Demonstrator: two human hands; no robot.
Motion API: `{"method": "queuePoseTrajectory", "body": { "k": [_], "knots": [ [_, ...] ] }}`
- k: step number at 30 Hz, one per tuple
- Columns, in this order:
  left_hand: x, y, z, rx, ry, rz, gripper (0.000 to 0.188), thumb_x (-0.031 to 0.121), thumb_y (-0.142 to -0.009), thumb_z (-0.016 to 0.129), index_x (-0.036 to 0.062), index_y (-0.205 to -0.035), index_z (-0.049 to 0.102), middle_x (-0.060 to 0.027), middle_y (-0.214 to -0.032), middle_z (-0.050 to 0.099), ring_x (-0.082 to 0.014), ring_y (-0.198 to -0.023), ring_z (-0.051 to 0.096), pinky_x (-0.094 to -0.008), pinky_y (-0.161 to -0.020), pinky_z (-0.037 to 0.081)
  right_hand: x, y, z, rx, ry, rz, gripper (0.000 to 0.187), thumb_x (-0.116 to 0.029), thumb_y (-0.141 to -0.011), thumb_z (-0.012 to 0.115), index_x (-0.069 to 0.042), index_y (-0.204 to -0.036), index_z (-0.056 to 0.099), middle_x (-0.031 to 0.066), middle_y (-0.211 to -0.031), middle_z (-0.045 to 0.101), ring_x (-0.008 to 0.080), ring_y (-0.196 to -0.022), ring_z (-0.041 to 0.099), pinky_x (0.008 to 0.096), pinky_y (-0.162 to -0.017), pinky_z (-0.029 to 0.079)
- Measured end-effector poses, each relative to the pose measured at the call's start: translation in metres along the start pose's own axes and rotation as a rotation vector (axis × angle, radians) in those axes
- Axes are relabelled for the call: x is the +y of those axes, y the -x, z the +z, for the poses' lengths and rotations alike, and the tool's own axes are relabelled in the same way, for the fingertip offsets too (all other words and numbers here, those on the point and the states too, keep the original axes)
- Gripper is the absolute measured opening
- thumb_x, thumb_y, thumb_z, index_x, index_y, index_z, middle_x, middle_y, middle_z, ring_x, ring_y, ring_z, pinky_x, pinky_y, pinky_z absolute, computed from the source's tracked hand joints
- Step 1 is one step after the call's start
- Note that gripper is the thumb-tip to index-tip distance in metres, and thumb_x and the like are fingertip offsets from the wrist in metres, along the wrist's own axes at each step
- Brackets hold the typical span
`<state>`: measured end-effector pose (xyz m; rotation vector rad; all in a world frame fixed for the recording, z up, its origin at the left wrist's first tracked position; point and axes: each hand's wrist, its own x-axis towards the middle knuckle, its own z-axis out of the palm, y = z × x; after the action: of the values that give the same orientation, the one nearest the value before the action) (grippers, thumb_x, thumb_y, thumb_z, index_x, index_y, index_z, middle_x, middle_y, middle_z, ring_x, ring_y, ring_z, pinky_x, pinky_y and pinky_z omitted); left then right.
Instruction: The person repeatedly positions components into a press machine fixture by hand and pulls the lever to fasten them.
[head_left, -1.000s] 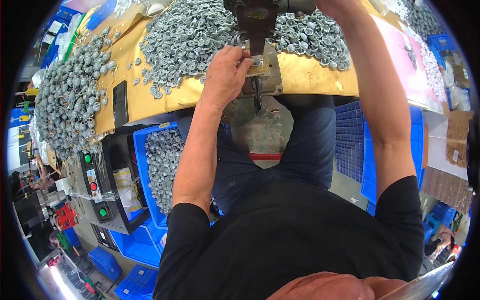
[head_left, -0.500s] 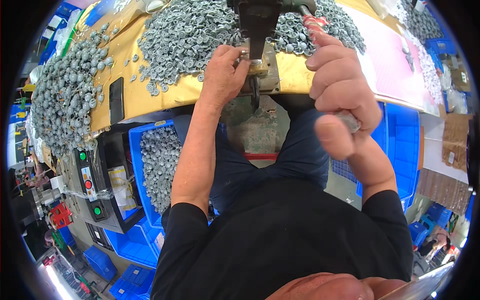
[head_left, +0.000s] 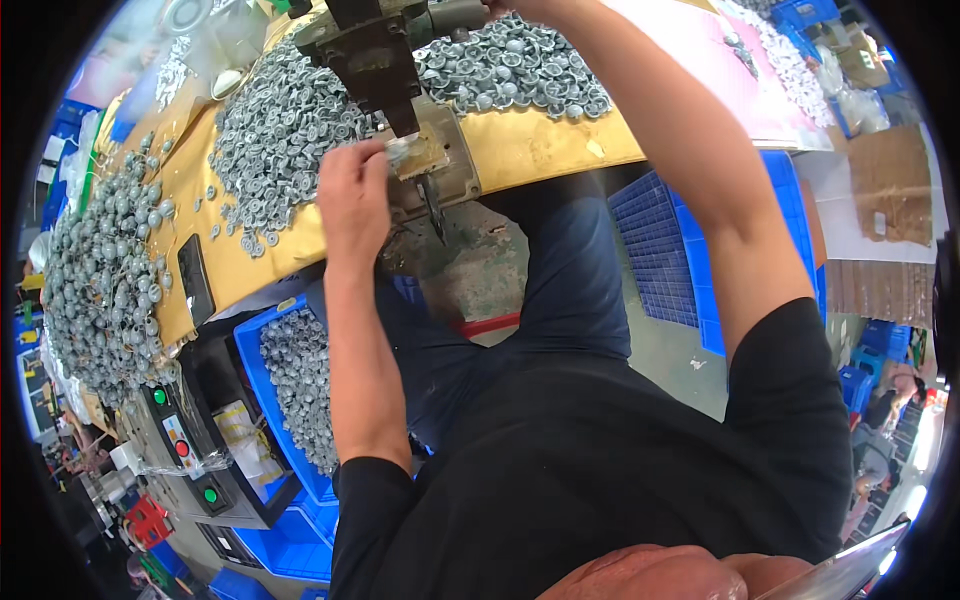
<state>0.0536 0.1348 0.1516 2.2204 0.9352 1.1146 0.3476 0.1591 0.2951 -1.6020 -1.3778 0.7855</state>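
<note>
My left hand (head_left: 355, 195) is at the left side of a hand press's base plate (head_left: 458, 160). Its fingers are curled and pressed together beside the die, and whatever they hold is hidden. The dark press head (head_left: 372, 70) stands over the die, its ram just right of my fingertips. My right forearm (head_left: 660, 90) stretches up to the top edge, near the press's side shaft (head_left: 458, 15). Only a sliver of my right hand (head_left: 520, 6) shows there, and its fingers are cut off. Grey round parts (head_left: 285, 130) lie heaped left of the press.
More grey parts (head_left: 515, 65) lie behind the press, and grey balls (head_left: 105, 270) are piled at the far left. A phone (head_left: 196, 280) rests on the yellow table cover (head_left: 560, 145). Below stands a blue bin (head_left: 250, 350) of grey parts, beside a button panel (head_left: 185, 450).
My right hand has swung from the near right up to the top edge. My left hand stays by the press, its fingers drawn closer together. The whole view has shifted and tilted.
</note>
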Motion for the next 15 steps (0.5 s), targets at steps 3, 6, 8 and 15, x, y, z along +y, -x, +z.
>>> {"method": "queuePoseTrajectory", "body": {
  "k": [3, 6, 8, 15],
  "knots": [
    [0.01, 0.035, -0.059, 0.109, -0.099, -0.116, 0.013, 0.008, -0.099, 0.065, -0.0002, -0.107, 0.072, -0.013, -0.101, 0.07, -0.0264, -0.097, 0.066, -0.0353, -0.089, 0.051, 0.046, 0.055, -0.005, 0.041, 0.24, 0.001, 0.052, -0.049, -0.099, 0.062, 0.001, -0.085, 0.067, 0.007, -0.067, 0.062, 0.0195, -0.062, 0.059, 0.0411, -0.065, 0.054],
    [-0.018, 0.098, -0.116, 0.186, -0.22, -0.351, 0.017, 0.009, -0.098, 0.066, 0.0001, -0.111, 0.072, -0.0123, -0.107, 0.071, -0.0241, -0.1, 0.067, -0.0361, -0.089, 0.052, 0.105, 0.109, -0.018, 0.08, 0.653, -0.047, 0.048, -0.047, -0.094, 0.065, -0.001, -0.084, 0.074, 0.0159, -0.068, 0.067, 0.0301, -0.066, 0.066, 0.045, -0.068, 0.053],
    [-0.051, 0.147, -0.152, 0.192, -0.37, -0.449, 0.019, 0.011, -0.097, 0.068, 0.0006, -0.113, 0.073, -0.0125, -0.108, 0.071, -0.0243, -0.1, 0.067, -0.0359, -0.089, 0.053, 0.132, 0.132, -0.02, 0.109, 0.73, 0.015, 0.044, -0.044, -0.094, 0.068, -0.001, -0.086, 0.075, 0.0169, -0.074, 0.07, 0.0301, -0.07, 0.069, 0.0442, -0.069, 0.053],
    [-0.028, 0.126, -0.12, 0.232, -0.312, -0.49, 0.026, 0.013, -0.092, 0.075, 0.0034, -0.116, 0.074, -0.0135, -0.106, 0.071, -0.0243, -0.098, 0.068, -0.0347, -0.09, 0.054, 0.157, 0.149, -0.007, 0.286, 0.801, 0.046, 0.035, -0.039, -0.092, 0.071, -0.005, -0.1, 0.073, 0.0184, -0.091, 0.073, 0.038, -0.087, 0.071, 0.0472, -0.08, 0.055]
  ]
}}
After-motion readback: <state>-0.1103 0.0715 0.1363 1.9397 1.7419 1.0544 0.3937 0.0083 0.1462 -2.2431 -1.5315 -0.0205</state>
